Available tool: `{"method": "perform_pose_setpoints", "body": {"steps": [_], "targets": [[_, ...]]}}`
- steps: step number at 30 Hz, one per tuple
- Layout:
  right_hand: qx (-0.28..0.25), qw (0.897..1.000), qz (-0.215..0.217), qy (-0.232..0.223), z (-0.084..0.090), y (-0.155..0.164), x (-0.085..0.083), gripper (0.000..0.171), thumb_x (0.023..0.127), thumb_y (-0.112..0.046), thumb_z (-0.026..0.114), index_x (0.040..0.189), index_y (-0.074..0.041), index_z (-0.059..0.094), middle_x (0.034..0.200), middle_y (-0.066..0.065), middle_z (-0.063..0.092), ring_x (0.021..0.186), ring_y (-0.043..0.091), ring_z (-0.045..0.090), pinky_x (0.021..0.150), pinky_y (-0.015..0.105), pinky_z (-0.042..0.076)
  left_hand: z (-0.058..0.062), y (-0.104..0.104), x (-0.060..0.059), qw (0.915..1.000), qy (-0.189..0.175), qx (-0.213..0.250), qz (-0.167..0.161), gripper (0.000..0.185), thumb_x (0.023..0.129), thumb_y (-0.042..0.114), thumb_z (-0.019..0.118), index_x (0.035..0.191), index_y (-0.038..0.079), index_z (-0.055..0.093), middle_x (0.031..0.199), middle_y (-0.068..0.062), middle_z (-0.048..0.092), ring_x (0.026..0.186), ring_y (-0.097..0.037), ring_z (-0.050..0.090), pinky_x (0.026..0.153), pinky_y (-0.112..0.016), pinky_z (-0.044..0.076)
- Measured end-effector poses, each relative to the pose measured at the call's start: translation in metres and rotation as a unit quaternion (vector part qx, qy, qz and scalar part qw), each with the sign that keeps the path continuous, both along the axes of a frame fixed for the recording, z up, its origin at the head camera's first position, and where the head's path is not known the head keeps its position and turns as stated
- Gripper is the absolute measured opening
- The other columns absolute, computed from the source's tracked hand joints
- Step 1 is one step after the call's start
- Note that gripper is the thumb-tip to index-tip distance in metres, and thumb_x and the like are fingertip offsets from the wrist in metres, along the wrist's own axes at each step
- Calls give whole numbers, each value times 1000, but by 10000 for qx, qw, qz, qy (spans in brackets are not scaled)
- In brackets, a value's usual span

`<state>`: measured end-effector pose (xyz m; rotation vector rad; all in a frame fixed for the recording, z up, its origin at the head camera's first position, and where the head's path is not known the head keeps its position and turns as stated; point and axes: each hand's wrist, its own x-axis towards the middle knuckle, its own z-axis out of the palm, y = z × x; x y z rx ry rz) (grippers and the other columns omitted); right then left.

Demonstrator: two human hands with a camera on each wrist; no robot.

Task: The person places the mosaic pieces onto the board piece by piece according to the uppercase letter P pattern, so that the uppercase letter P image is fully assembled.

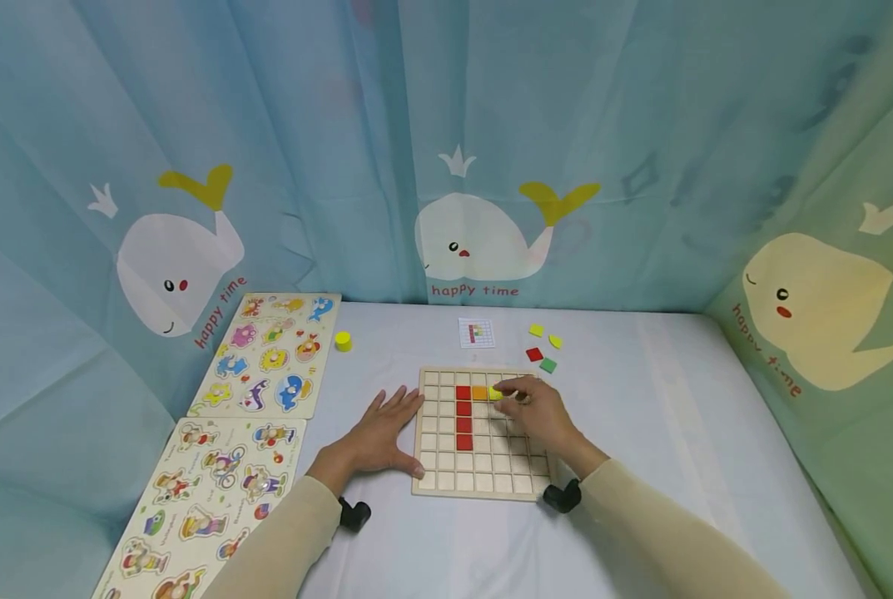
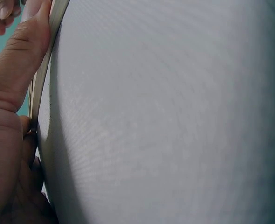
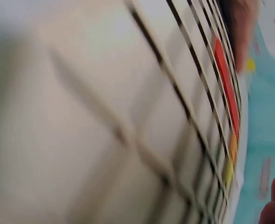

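A pale wooden grid board [image 1: 483,482] lies flat on the white worktop. Four red tiles [image 1: 464,417] fill a column of its cells, an orange tile [image 1: 479,393] sits in the cell just right of the top red one, and a yellow tile [image 1: 495,393] lies beside the orange, under the right hand's fingers [image 1: 517,389]. The left hand [image 1: 382,433] rests flat against the board's left edge.

Left hand [image 1: 381,434]: flat, palm down, fingers straight and spread, pointing forward; thumb stretched toward the right hand.
Right hand [image 1: 538,413]: palm down, fingers bent, fingertips [image 1: 508,388] drawn together ahead of the knuckles.
Forearms: both in beige sleeves, angling in from below; left one lies lower and left, right one comes from the lower right.
Wrists: each carries a black camera mount.
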<state>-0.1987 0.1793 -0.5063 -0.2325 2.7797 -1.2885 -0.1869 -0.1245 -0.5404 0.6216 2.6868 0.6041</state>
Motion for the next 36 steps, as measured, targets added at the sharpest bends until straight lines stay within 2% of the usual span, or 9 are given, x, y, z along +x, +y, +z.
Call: {"method": "perform_pose_setpoints", "body": {"steps": [8, 13, 16, 20, 22, 28, 36], "targets": [[-62, 9983, -566, 90, -1, 48, -53, 34, 92, -24, 68, 125, -14, 66, 123, 10, 63, 105, 24, 52, 81, 34, 46, -2, -1, 0, 10000, 28, 53, -58, 130, 55, 75, 77, 158, 22, 17, 165, 6, 14, 153, -16, 1, 126, -42, -3], [-74, 9970, -771, -84, -9, 65, -76, 37, 93, -22, 67, 129, -13, 63, 130, 12, 58, 108, 27, 48, 81, 35, 46, -1, 1, 1, 9999, 9, 108, -41, 129, 56, 72, 79, 158, 22, 18, 164, 5, 15, 154, -18, 2, 126, -44, -2], [-16, 9971, -730, -201, -14, 69, -87, 40, 92, -21, 67, 131, -13, 61, 135, 13, 55, 113, 29, 47, 89, 41, 46, -1, 2, 1, 9999, 3, 119, -25, 128, 56, 72, 79, 158, 22, 18, 164, 5, 15, 154, -17, 2, 126, -44, -2], [216, 9978, -552, -311, -21, 72, -95, 44, 90, -17, 69, 133, -12, 60, 139, 17, 51, 124, 35, 47, 105, 52, 42, -2, 2, 1, 10000, 6, 79, -58, 129, 56, 75, 77, 158, 23, 17, 165, 6, 14, 154, -17, 1, 126, -43, -2], [326, 9981, -439, -292, -22, 72, -97, 45, 89, -13, 69, 133, -11, 60, 141, 19, 49, 126, 38, 47, 109, 55, 40, -2, 2, 1, 10000, 10, 59, -69, 129, 55, 76, 76, 158, 23, 17, 165, 6, 14, 154, -16, 1, 126, -43, -2], [568, 9979, -244, -179, -22, 71, -101, 43, 90, -9, 66, 133, -9, 61, 141, 21, 51, 125, 39, 49, 108, 55, 40, -1, 1, 0, 10000, 29, 31, -41, 129, 55, 75, 77, 158, 24, 17, 165, 7, 13, 154, -17, 1, 126, -44, -1], [760, 9960, -341, -334, -21, 72, -104, 41, 92, -10, 62, 132, -9, 61, 139, 21, 53, 123, 37, 49, 108, 55, 40, 0, 0, -1, 10000, 27, 31, -46, 129, 55, 76, 77, 158, 23, 17, 165, 6, 14, 154, -17, 1, 126, -43, -2]]}}
